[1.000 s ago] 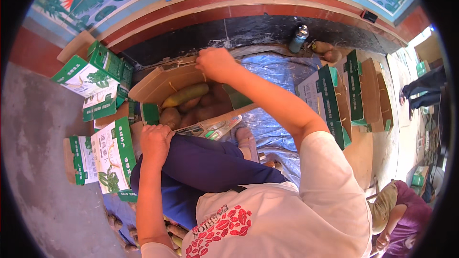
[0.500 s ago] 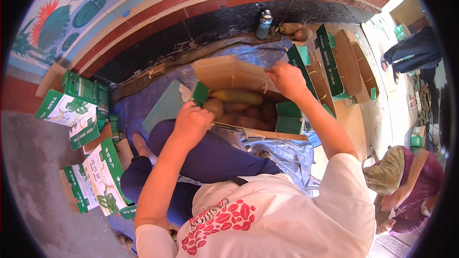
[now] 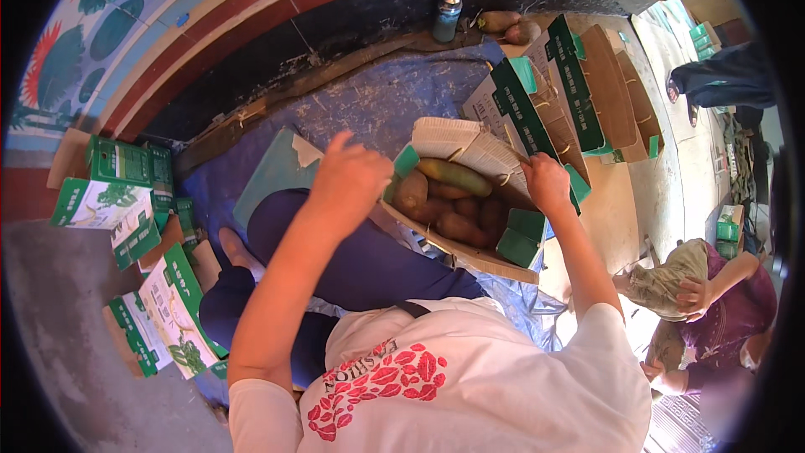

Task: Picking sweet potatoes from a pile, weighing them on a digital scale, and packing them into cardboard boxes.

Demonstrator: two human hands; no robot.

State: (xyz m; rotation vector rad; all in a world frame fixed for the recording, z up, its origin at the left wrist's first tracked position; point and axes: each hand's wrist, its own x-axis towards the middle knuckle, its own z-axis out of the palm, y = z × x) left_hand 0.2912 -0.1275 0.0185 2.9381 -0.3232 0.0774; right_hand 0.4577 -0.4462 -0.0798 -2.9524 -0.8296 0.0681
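An open cardboard box (image 3: 470,253) stands tilted beside my bent knee, its far flap raised. Inside lie a long yellow-green vegetable (image 3: 457,176) and several reddish-brown root vegetables (image 3: 461,227); green inner flaps fold in at its corners. My right hand (image 3: 547,183) is closed on the box's far right edge, near the raised flap. Off the box's left end, in the air above my thigh, my left hand (image 3: 350,180) has its fingers apart, slightly blurred, with nothing visible in them.
Green-and-white cartons (image 3: 172,306) are piled at the left; more open cartons (image 3: 537,113) stand at the right. A bottle (image 3: 447,15) and two loose root vegetables (image 3: 500,22) sit by the wall. Blue sheeting (image 3: 277,117) covers the floor. Another person (image 3: 721,310) crouches at right.
The box has turned and shifted right, its right end swinging nearer me. My left hand has let go of its left side and risen; my right hand keeps hold and has moved right and nearer.
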